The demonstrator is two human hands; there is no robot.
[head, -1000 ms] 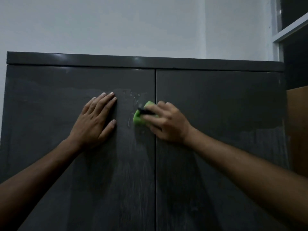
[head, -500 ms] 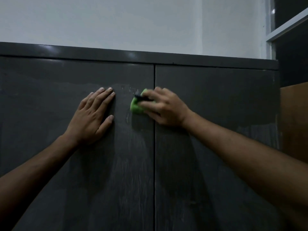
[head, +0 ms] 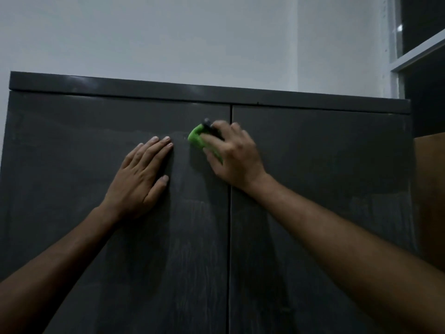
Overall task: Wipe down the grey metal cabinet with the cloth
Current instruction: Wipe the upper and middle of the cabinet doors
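The grey metal cabinet (head: 325,169) fills the view, two shut doors meeting at a vertical seam in the middle. My left hand (head: 139,174) lies flat on the left door, fingers straight and pointing up. My right hand (head: 234,157) grips a bright green cloth (head: 196,138) and presses it against the left door just left of the seam, near the top. A small dark part shows at the cloth's upper edge. Most of the cloth is hidden under my fingers. Faint streaks mark the door below.
A pale wall (head: 168,37) rises behind the cabinet's top edge (head: 216,95). A white window frame (head: 409,54) stands at the upper right. A brown panel (head: 431,201) adjoins the cabinet's right side.
My right hand has carried the green cloth upward along the left door toward the top edge. The left hand has stayed flat on the same spot of the door.
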